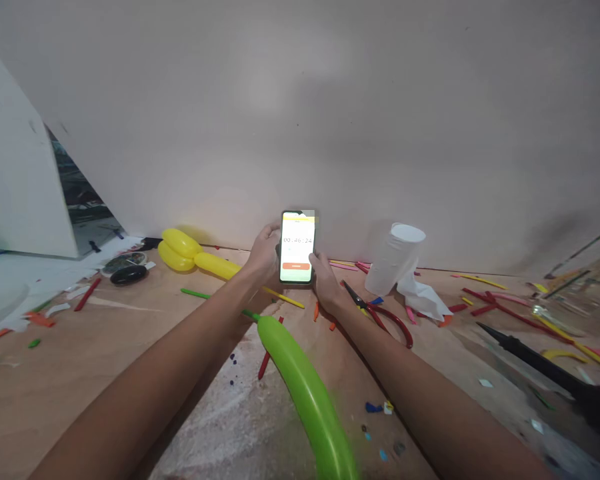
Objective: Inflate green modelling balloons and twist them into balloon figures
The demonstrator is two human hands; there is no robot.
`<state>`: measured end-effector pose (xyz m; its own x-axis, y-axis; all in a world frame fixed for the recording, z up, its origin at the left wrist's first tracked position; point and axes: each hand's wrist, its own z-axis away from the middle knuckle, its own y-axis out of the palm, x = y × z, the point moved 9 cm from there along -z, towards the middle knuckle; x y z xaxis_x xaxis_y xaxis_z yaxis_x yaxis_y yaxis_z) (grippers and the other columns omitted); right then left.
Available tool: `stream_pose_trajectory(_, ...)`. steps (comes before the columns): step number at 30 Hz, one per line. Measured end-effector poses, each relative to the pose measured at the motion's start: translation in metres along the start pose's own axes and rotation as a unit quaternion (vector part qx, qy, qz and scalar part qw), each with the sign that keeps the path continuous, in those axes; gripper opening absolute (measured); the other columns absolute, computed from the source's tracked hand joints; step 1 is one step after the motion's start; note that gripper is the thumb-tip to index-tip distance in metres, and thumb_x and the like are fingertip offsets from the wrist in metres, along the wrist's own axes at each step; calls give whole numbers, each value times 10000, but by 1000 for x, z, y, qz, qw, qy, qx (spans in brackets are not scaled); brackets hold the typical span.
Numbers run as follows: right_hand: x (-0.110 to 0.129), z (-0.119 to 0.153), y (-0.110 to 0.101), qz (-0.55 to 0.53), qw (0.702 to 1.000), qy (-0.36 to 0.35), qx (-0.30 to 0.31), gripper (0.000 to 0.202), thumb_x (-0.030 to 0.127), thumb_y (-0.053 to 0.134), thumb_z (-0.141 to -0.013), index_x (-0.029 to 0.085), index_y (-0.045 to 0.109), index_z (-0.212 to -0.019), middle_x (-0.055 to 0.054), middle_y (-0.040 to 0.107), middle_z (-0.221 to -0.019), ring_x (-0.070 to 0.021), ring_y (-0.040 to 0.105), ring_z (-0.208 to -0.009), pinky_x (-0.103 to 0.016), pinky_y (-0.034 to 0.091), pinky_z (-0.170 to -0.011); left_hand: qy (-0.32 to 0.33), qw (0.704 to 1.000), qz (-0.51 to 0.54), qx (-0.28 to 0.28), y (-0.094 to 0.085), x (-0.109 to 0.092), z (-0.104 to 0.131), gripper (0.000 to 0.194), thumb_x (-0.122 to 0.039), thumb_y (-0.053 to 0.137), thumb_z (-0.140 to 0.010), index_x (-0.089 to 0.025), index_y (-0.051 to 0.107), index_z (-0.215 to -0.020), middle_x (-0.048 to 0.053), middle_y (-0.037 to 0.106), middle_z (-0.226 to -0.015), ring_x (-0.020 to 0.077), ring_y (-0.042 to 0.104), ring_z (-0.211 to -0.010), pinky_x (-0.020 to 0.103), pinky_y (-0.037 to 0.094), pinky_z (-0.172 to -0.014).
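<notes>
A phone [297, 248] with a lit screen showing a timer stands upright near the wall, held between my two hands. My left hand [266, 252] grips its left edge, fingers partly behind it. On the lower right edge, my right hand [326, 277] holds it with the thumb at the front. Below the hands, a long green balloon [305, 393] runs toward the bottom edge, its thin tail passing under my left forearm. A yellow balloon [180, 251] with rounded loops lies at the left, its thin end reaching beneath my left wrist.
Red-handled scissors [380, 315] lie right of my right wrist. Behind them are a white roll [395, 257] and crumpled tissue [423, 298]. A black pump [555, 367] lies at the right among uninflated balloons. A black oval object [129, 275] sits at the left. The wall [300, 133] rises behind.
</notes>
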<state>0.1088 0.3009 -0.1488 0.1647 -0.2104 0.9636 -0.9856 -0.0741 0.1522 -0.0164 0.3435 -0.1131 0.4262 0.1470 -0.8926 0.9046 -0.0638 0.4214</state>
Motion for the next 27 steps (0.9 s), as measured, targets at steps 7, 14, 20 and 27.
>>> stream_pose_trajectory(7, 0, -9, 4, 21, 999, -28, 18, 325, 199, 483, -726, 217, 547, -1044, -30, 643, -1114, -221, 591, -996, -371, 476, -862, 82, 996, -41, 0, -9, 4, -14, 255, -290, 564, -768, -198, 561, -1006, 23, 655, -846, 164, 632, -723, 301, 517, -662)
stream_pose_trajectory(14, 6, -17, 8, 82, 994, -67, 18, 412, 141, 483, -667, 200, 559, -1067, -39, 647, -1119, -222, 588, -1005, -375, 470, -882, 102, 994, -34, -2, -14, 10, -22, 283, -342, 528, -803, -215, 567, -1053, 34, 669, -935, 169, 642, -804, 315, 520, -720)
stream_pose_trajectory(20, 11, -17, 14, 80, 994, -62, 37, 378, 188, 501, -713, 197, 553, -1088, -61, 646, -1122, -235, 600, -997, -390, 481, -873, 1, 997, -53, 56, -6, 11, -17, 312, -252, 479, -822, -211, 578, -1115, 72, 672, -1040, 199, 645, -864, 338, 522, -745)
stream_pose_trajectory(27, 25, -14, -19, 98, 989, -16, -113, 688, 222, 542, -705, 158, 351, -1363, -158, 476, -1344, -247, 506, -1185, -385, 458, -947, 57, 961, -259, 76, -14, -25, 19, 444, -269, 525, -808, -162, 499, -1238, 128, 523, -1320, 249, 516, -1171, 381, 445, -946)
